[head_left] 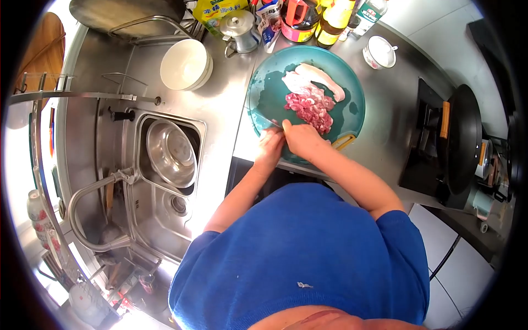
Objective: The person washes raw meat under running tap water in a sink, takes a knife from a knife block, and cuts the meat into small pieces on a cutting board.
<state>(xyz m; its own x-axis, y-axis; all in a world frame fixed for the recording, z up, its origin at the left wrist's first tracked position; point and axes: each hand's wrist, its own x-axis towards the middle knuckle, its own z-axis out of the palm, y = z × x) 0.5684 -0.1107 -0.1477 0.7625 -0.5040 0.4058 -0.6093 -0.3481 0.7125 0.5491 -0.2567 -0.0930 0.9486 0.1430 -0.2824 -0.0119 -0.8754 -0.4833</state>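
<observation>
My left hand (pixel 269 145) and my right hand (pixel 301 137) meet at the near left edge of a round green cutting board (pixel 264 88). Both have their fingers closed, and what lies between them is mostly hidden. A thin, pale, blade-like piece (pixel 266 117) shows just beyond the fingertips; which hand holds it I cannot tell. Chopped raw meat (pixel 311 110) is heaped mid-board, beyond my right hand. A long strip of pale fatty meat (pixel 322 80) lies behind the heap. To the right of my right wrist, a yellow handle (pixel 345 141) rests at the board's near edge.
Left of the board are a cream bowl (pixel 186 65) and a sink (pixel 159 220) holding a metal basin (pixel 171 154). Behind stand a metal pot (pixel 240 32), seasoning packets and bottles (pixel 335 22). A small white bowl (pixel 379 53) and a black wok (pixel 463 140) are on the right.
</observation>
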